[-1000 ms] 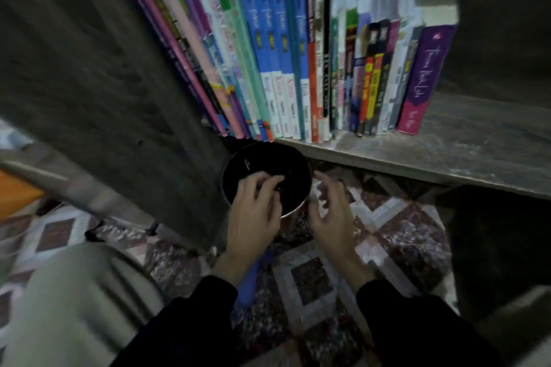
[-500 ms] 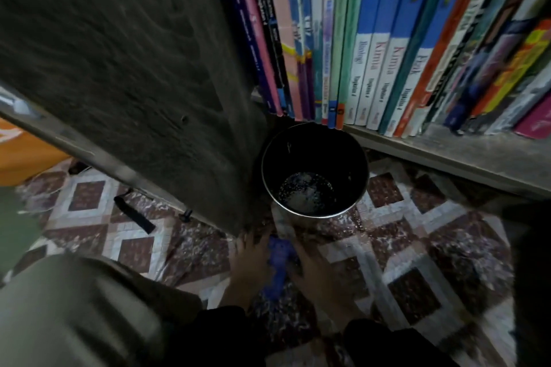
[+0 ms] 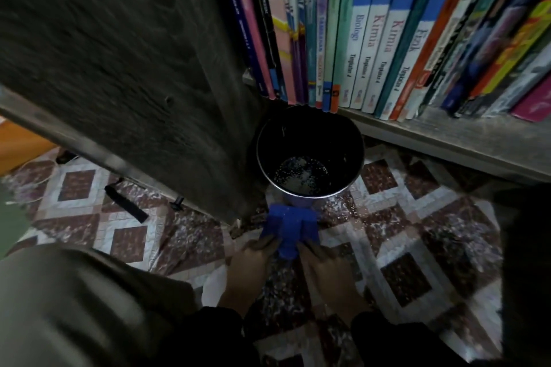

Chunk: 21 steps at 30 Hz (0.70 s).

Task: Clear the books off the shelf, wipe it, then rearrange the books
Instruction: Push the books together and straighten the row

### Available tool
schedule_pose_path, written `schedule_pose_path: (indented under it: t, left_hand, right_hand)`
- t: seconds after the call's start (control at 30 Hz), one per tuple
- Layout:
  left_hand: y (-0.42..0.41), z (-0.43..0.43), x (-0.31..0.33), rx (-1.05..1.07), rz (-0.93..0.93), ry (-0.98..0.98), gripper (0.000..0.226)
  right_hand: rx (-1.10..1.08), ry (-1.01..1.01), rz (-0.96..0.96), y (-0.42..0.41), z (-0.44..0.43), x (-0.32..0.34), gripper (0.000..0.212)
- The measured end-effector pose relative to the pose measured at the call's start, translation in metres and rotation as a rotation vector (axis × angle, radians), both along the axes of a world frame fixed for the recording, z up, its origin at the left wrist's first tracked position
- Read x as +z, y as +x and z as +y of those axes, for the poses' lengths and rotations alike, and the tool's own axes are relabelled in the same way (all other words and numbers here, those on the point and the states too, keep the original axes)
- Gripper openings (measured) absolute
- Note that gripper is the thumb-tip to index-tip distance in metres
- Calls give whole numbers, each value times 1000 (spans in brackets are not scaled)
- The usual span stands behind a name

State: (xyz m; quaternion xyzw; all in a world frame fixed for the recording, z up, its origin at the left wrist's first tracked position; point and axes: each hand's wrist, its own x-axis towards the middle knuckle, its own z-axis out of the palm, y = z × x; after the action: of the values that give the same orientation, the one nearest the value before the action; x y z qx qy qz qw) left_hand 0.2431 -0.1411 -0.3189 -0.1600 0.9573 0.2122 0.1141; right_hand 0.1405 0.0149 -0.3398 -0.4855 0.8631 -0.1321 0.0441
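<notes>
Both your hands are down at the tiled floor (image 3: 417, 247), gripping the blue cloth (image 3: 287, 225) between them. Your left hand (image 3: 253, 259) holds its near left edge and your right hand (image 3: 325, 265) its near right edge, with the fingers curled onto the fabric. The cloth lies bunched just in front of a dark metal pail (image 3: 298, 128), its far edge right up against the pail's base. The pail has a little liquid in its bottom and stands on the floor by the shelf (image 3: 462, 140). The books (image 3: 372, 39) stand packed on that shelf, spines facing you.
</notes>
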Motion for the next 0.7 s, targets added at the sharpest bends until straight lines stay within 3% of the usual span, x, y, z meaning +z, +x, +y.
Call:
schedule_pose_path:
  t: [0.1, 0.2, 0.23, 0.33, 0.47, 0.7]
  left_hand:
    - [9, 12, -3, -101, 4, -45, 46]
    - [13, 24, -8, -113, -9, -44, 61]
    - [13, 28, -9, -105, -6, -33, 65]
    - [6, 38, -2, -133, -77, -31, 63]
    - [0, 42, 1, -150, -277, -34, 54]
    - [-12, 45, 18, -165, -202, -95, 54]
  right_hand:
    - [18, 41, 19, 12, 17, 2, 60]
    - [-58, 89, -65, 22, 32, 2, 88]
    - [-77, 82, -51, 24, 36, 4, 85]
    - [-81, 105, -23, 26, 48, 11, 49]
    - [-68, 261, -90, 25, 52, 12, 45]
    - [-148, 206, -178, 16, 55, 15, 91]
